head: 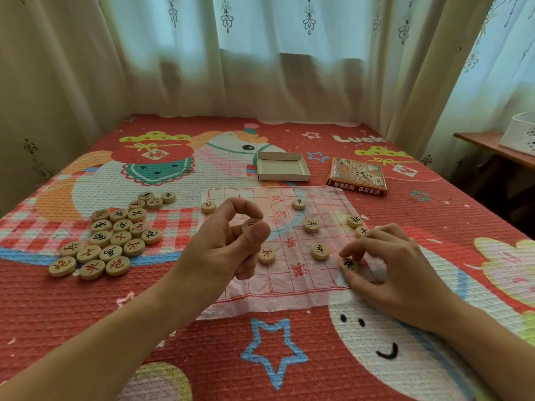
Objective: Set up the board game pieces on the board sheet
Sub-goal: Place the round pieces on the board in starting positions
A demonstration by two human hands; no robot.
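Observation:
A thin paper board sheet point(292, 273) with a red grid lies on the bedspread. Several round wooden pieces stand on it, such as one in the middle point(311, 225) and one lower down point(320, 251). My left hand point(231, 247) hovers over the sheet's left half and pinches a wooden piece point(250, 225) between thumb and fingers. My right hand point(388, 264) rests at the sheet's right edge, its fingertips pinching a black-marked piece point(348, 264) that sits on the sheet. A pile of loose pieces point(110, 235) lies to the left of the sheet.
An open cardboard box tray point(282, 166) and the printed game box lid point(357, 176) lie beyond the sheet. One piece point(208, 206) sits just off the sheet's far left corner. Curtains hang behind the bed; a shelf with a white basket point(521, 134) stands at the right.

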